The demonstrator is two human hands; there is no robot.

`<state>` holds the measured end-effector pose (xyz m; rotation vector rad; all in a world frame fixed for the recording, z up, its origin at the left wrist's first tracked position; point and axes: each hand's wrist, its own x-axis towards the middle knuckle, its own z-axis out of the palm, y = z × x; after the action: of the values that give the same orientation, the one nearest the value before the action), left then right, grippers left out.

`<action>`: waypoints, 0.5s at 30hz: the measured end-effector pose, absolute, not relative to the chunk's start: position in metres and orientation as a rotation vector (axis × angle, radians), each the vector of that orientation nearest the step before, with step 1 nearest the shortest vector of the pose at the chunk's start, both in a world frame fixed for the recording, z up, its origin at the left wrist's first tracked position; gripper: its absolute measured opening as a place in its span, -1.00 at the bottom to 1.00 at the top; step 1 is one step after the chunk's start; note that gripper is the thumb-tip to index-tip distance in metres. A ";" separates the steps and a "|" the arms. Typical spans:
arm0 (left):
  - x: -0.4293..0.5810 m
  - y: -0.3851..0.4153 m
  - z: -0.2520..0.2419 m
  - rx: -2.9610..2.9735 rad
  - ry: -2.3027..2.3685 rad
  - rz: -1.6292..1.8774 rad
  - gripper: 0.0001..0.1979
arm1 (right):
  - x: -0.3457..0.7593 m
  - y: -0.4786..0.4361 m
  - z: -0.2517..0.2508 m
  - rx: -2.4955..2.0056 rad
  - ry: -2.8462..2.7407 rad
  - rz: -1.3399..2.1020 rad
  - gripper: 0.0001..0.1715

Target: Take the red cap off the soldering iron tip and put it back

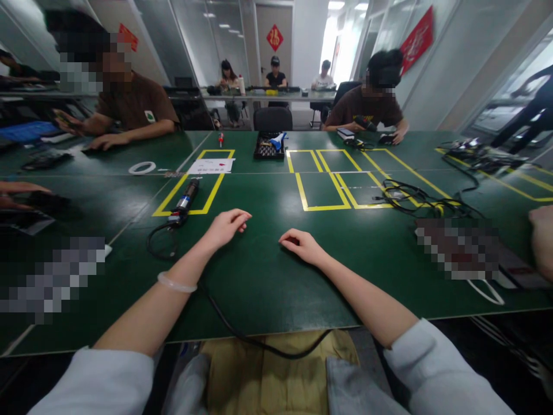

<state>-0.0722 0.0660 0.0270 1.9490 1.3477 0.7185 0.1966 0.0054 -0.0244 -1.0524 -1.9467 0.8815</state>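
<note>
My left hand [228, 226] rests on the green table [259, 276], loosely closed with fingers curled, and nothing shows in it. My right hand [305, 246] lies to the right of it, also curled with thumb and forefinger close together; I see nothing held there. The hands are apart from each other. Left of my left hand lies a black cylindrical corded tool [187, 195], which looks like an electric screwdriver, inside a yellow tape outline [211, 199]. A printed white sheet [211, 166] is behind it. A black cable [228, 325] hangs over the table's near edge below my hands.
A black tray [268, 154] of small parts stands further back, near a red-handled tool [221, 138]. A white tape roll [141, 168] lies left. Tangled cables [401, 193] and a blurred-out flat object [458, 248] are on the right. Co-workers sit across and beside me.
</note>
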 end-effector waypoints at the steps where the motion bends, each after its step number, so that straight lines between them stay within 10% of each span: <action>1: -0.057 0.058 0.025 1.898 1.226 0.701 -0.52 | 0.197 0.005 -0.024 -1.046 -1.935 0.902 -0.82; 15: -0.012 0.025 -0.002 1.767 0.849 0.611 -0.60 | 0.189 0.003 -0.024 -0.978 -1.908 0.979 -0.79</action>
<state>-0.0122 0.0252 -0.0022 1.7671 0.8493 0.6110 0.1892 0.0025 -0.0243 -0.9775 -1.9081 0.9785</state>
